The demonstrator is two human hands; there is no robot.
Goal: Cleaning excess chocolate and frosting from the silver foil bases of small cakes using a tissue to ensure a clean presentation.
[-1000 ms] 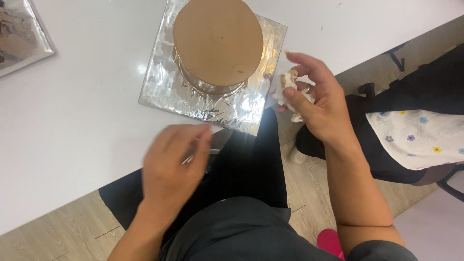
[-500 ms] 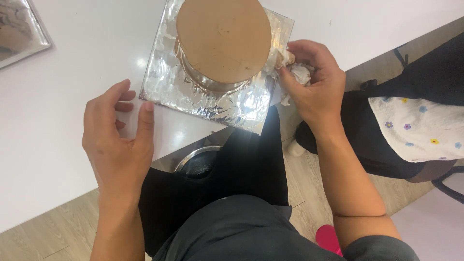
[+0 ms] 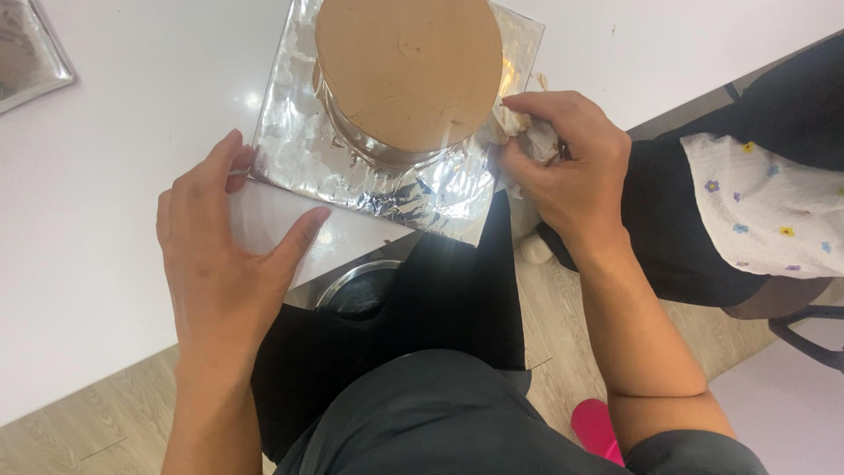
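Observation:
A round cake (image 3: 409, 70) with smooth light-brown frosting stands on a square foil-covered board (image 3: 299, 149) on the white table (image 3: 132, 132). My right hand (image 3: 563, 167) is closed around a crumpled white tissue (image 3: 532, 132) and presses it against the board's right edge, beside the cake's base. My left hand (image 3: 224, 255) lies flat on the table with fingers spread, its fingertips touching the board's front left corner.
A metal bowl (image 3: 356, 286) sits below the table edge by my dark apron. A foil tray corner (image 3: 31, 53) shows at the far left. A seated person in dark clothes with a white flowered cloth (image 3: 765, 211) is at the right.
My left hand rose from below the table edge onto the table beside the board. My right hand closed on the tissue and moved in against the board's right edge.

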